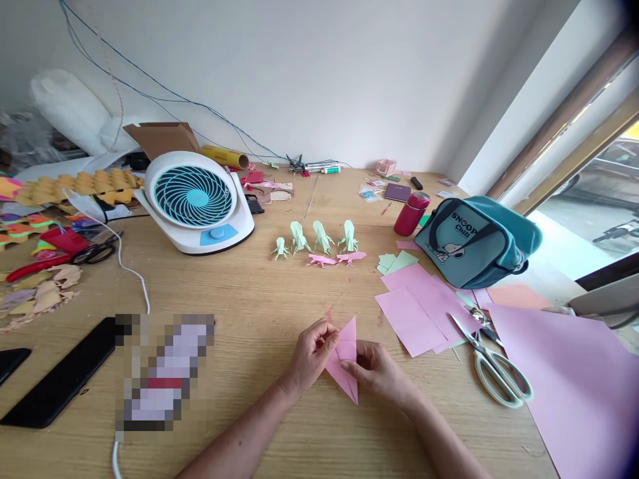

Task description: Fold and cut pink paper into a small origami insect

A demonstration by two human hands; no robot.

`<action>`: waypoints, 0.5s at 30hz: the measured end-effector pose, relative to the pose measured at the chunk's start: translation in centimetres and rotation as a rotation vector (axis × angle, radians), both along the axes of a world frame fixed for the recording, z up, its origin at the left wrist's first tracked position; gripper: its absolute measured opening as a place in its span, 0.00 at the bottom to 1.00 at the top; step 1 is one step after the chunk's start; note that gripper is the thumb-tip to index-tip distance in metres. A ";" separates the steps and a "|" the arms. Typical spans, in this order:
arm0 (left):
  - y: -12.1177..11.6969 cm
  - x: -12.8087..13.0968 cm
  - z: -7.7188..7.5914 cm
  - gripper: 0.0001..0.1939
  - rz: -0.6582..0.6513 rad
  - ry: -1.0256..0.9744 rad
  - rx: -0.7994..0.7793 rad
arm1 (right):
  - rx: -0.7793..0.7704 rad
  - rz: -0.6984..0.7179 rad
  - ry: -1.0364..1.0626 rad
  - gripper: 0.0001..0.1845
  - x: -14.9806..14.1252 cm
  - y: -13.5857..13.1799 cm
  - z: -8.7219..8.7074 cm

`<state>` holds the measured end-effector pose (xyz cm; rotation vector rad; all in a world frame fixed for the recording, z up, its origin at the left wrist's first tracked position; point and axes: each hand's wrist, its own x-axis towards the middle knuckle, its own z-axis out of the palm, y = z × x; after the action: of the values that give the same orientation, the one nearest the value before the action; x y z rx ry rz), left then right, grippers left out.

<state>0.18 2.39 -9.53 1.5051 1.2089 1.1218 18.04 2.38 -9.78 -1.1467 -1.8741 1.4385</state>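
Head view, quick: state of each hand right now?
Left hand: closed, pinching the folded pink paper from the left.
Right hand: closed, gripping that paper from the right.

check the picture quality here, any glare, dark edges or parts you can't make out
Head view: bright daylight at the window, washing out parts of the outside; dark upper-right and lower-right corners; a pixelated patch hiding detail at left; folded pink paper reasonably clear.
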 end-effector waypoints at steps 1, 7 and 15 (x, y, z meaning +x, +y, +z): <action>0.0 0.0 0.0 0.15 -0.026 0.006 -0.005 | 0.005 -0.004 -0.018 0.16 -0.1 -0.1 0.0; 0.0 0.2 -0.6 0.15 -0.094 0.015 -0.005 | 0.052 0.000 -0.085 0.11 -0.5 -0.6 0.1; 0.0 0.3 -0.3 0.15 -0.119 0.005 -0.010 | 0.174 0.040 -0.175 0.10 -0.8 -0.9 0.3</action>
<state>0.49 2.43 -9.86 1.5521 1.1115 1.0326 17.20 1.48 -9.46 -1.1880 -2.1070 1.2004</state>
